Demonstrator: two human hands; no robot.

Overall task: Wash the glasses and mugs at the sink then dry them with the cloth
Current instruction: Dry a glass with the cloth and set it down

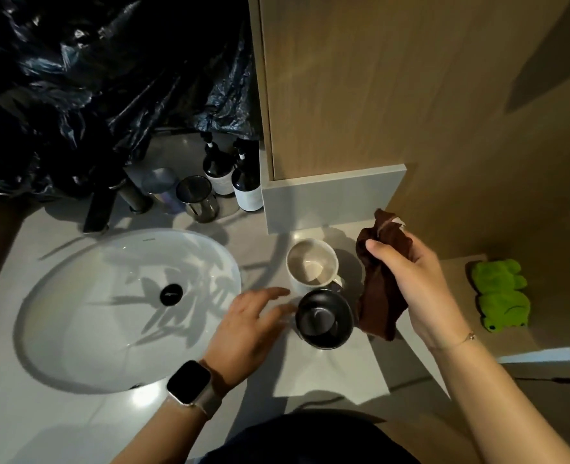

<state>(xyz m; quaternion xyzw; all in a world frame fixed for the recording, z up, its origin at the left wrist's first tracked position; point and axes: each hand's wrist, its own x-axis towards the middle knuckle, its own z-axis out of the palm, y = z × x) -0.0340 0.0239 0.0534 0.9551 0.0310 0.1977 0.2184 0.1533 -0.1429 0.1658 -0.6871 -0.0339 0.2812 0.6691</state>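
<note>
- Brown cloth (pixel 382 283) is hanging from the right hand (pixel 414 279), whose fingers (pixel 382 251) are clenching its upper folds, seemingly so the loose end is staying free for wiping.
- Left hand (pixel 246 326) is hovering with fingers (pixel 272 296) spread and released, grasping nothing, just beside the black mug (pixel 325 318); I am judging it is reaching to pick that mug up for drying.
- Both mugs are standing upright on a white paper towel (pixel 330 376) on the tabletop (pixel 76 426), the white mug (pixel 312 266) just behind the black one, probably so drips are soaking in.
- Two glasses (pixel 179 195) are waiting near the dark faucet (pixel 101 205), behind the white sink (pixel 76 296), next to two dark pump bottles (pixel 231 175); whether they are washed I cannot tell.
- Green frog toy (pixel 501 293) is lying on a side ledge, well apart.
</note>
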